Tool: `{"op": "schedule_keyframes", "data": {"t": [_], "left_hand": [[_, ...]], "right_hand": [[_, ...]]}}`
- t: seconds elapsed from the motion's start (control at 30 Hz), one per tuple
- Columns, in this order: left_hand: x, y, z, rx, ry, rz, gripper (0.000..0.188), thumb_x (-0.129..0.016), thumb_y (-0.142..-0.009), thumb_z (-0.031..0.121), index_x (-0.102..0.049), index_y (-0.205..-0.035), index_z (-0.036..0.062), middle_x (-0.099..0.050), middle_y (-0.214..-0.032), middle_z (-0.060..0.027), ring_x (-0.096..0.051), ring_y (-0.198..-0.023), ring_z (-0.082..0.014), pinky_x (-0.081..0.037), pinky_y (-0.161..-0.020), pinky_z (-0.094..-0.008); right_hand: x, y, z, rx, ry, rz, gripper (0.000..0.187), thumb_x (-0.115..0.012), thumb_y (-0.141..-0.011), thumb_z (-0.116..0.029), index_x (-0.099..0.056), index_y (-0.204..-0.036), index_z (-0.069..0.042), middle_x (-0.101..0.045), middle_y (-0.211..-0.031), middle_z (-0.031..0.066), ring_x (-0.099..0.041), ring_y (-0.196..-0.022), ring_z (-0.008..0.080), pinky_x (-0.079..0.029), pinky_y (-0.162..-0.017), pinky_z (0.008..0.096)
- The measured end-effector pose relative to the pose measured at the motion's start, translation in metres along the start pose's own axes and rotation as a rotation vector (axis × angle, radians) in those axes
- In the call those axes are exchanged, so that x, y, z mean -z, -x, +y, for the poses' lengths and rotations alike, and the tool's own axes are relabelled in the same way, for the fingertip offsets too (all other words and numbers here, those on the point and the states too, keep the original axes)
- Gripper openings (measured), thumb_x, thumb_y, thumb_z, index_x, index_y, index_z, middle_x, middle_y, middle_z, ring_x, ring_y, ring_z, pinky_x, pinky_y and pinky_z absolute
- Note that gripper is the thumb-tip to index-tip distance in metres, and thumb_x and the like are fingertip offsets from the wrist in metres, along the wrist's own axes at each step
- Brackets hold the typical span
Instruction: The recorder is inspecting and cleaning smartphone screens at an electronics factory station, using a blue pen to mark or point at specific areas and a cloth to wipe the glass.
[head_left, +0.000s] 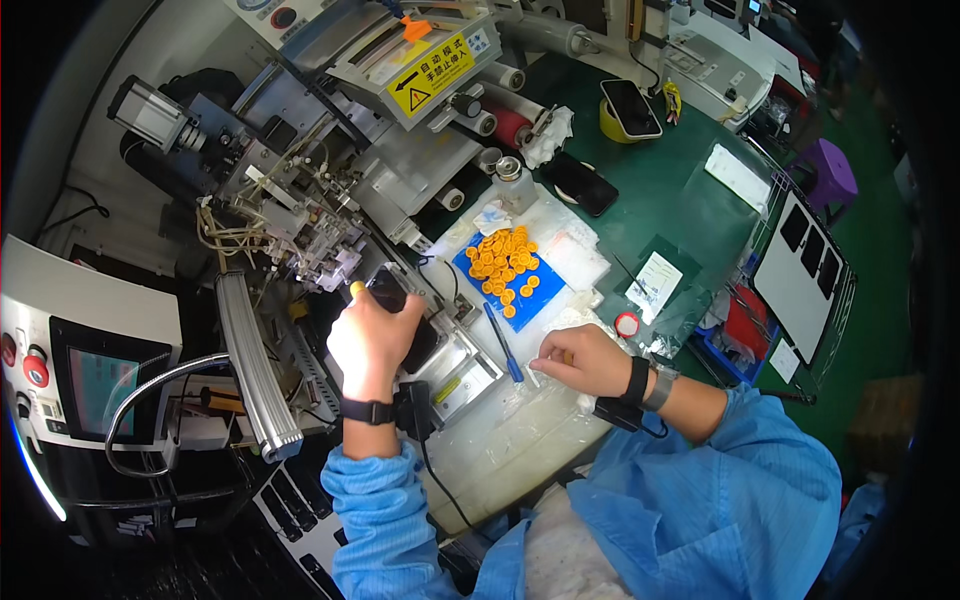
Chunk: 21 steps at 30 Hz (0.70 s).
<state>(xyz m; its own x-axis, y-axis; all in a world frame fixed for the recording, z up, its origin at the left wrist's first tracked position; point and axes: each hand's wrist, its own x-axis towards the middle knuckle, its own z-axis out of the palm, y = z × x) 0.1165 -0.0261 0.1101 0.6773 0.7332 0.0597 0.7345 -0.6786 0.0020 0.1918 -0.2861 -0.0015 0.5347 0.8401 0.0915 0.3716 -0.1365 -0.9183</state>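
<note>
My left hand (375, 335) reaches over a black phone-shaped panel (424, 348) in the metal fixture (462, 385). Its thumb and index finger are spread over the panel's far part, the index tip covered by a yellow finger cot (357, 289). Whether the fingertips press on the panel is hidden. My right hand (590, 362) hovers at the worktop's near side, fingers curled into a pinch. What the pinch holds, if anything, is too small to make out. Just left of it lies a blue pen (503, 343). Black straps circle both wrists.
Orange finger cots (503, 258) are heaped on a blue pad (530, 300). Behind them stand a bottle (514, 185) and a dark phone (580, 186). The machine head (310, 235) and a light bar (256, 365) crowd the left side. A cable (428, 455) hangs near my left wrist.
</note>
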Motion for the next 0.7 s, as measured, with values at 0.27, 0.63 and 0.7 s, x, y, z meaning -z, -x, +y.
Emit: {"op": "schedule_keyframes", "data": {"t": [0.27, 0.63, 0.7], "left_hand": [[0.024, 0.077, 0.018, -0.19, 0.438, 0.299, 0.074, -0.084, -0.069, 0.046, -0.059, -0.116, -0.0046, -0.061, -0.064, -0.0101, -0.064, -0.056, -0.0249, -0.051, -0.056, -0.0361], [-0.009, 0.115, 0.026, -0.111, 0.434, 0.301, 0.098, -0.087, -0.068, 0.042, -0.044, -0.144, -0.0021, -0.065, -0.087, -0.0107, -0.064, -0.062, -0.0243, -0.051, -0.057, -0.0357], [-0.011, 0.117, 0.035, -0.132, 0.472, 0.287, 0.098, -0.087, -0.068, 0.04, -0.044, -0.145, -0.002, -0.065, -0.089, -0.0108, -0.064, -0.063, -0.0234, -0.051, -0.058, -0.036]], "right_hand": [[-0.016, -0.014, -0.045, 0.073, -0.314, -0.038, 0.031, -0.079, -0.086, -0.024, -0.071, -0.103, 0.0, -0.074, -0.085, 0.0087, -0.067, -0.072, 0.0134, -0.052, -0.065, 0.0273], [-0.033, -0.011, -0.054, 0.054, -0.344, 0.118, 0.017, -0.07, -0.09, -0.013, -0.065, -0.094, 0.002, -0.068, -0.077, 0.0136, -0.059, -0.064, 0.016, -0.048, -0.062, 0.0309], [-0.025, -0.004, -0.047, -0.015, -0.364, 0.102, 0.017, -0.07, -0.09, -0.013, -0.066, -0.096, 0.002, -0.066, -0.075, 0.0107, -0.057, -0.064, 0.0132, -0.048, -0.062, 0.03]]}}
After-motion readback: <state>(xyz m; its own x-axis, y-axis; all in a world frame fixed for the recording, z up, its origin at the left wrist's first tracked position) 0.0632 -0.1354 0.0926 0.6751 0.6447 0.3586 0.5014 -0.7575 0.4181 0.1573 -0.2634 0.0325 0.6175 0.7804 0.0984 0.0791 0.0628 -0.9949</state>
